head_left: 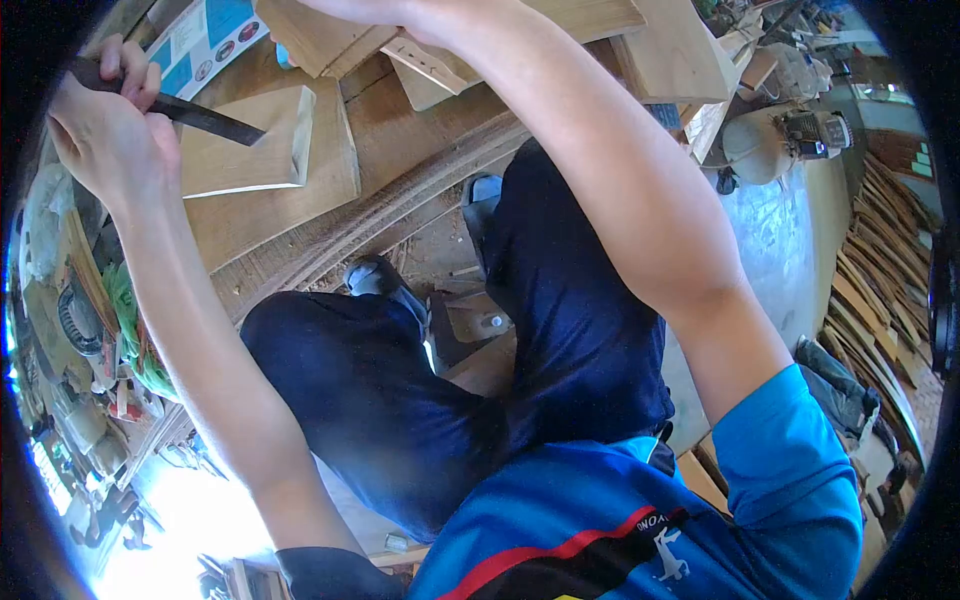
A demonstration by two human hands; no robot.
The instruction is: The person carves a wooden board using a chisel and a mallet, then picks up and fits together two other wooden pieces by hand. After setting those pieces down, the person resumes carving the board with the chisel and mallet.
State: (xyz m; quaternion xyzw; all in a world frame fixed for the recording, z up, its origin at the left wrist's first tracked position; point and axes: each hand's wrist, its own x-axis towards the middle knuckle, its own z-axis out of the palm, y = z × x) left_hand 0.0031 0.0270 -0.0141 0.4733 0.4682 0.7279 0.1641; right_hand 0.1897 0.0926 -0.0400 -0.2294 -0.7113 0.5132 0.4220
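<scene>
While the left hand (pixel 115 135) curls its fingers around a dark metal blade (pixel 215 120), the right hand (pixel 365 8) is mostly cut off by the top edge of the view, so I cannot tell how far open it is or whether it has hold of anything. The blade slants down to the right from the left fist, its tip over the top of a wooden block (pixel 245 165); whether the two touch is unclear. That block lies flat on a wider board (pixel 330 170), which rests on the wooden bench (pixel 400 125) in front of the person. Just below the right hand is an angled piece of wood (pixel 320 38), and beside it lies a narrow strip with small holes (pixel 430 64). A blue and white printed sheet (pixel 215 42) is beyond the block, and a thick plank (pixel 675 62) lies to the right of the right forearm. The person sits with knees apart, wearing dark trousers (pixel 345 350) and sandals. Over at the far right, long planks (pixel 885 255) lie in a pile.
</scene>
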